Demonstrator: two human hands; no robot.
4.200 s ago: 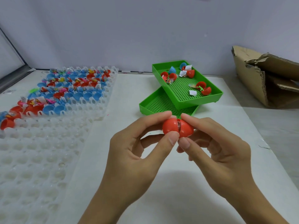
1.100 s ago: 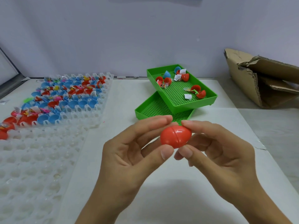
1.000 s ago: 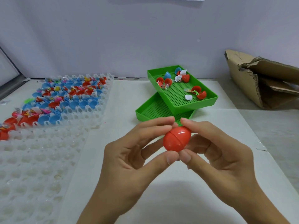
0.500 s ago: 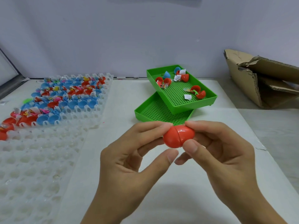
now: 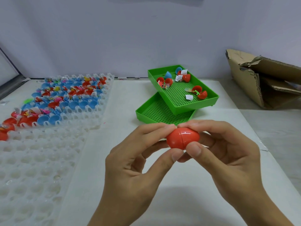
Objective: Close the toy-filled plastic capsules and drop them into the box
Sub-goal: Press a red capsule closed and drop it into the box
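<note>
A closed red capsule [image 5: 182,138] lies sideways between both hands, above the white table. My left hand [image 5: 135,162] pinches its left half with thumb and fingertips. My right hand [image 5: 228,154] pinches its right half, thumb on the front. The seam between the two halves shows as a thin line. The cardboard box [image 5: 267,82] lies on its side at the far right, its open flaps torn. Several open red and blue capsule halves with toys and paper slips sit in the upper green tray [image 5: 210,101].
A second green tray [image 5: 141,114] lies under the upper one. At the left, a clear plastic cell tray [image 5: 40,168] holds several red and blue capsule halves with toys [image 5: 65,97] in its far rows. A wall stands behind the table.
The capsule's halves, apart with a gap at first, are now pressed together. Since half a second ago the capsule has turned a little and my right thumb has slid onto its front.
</note>
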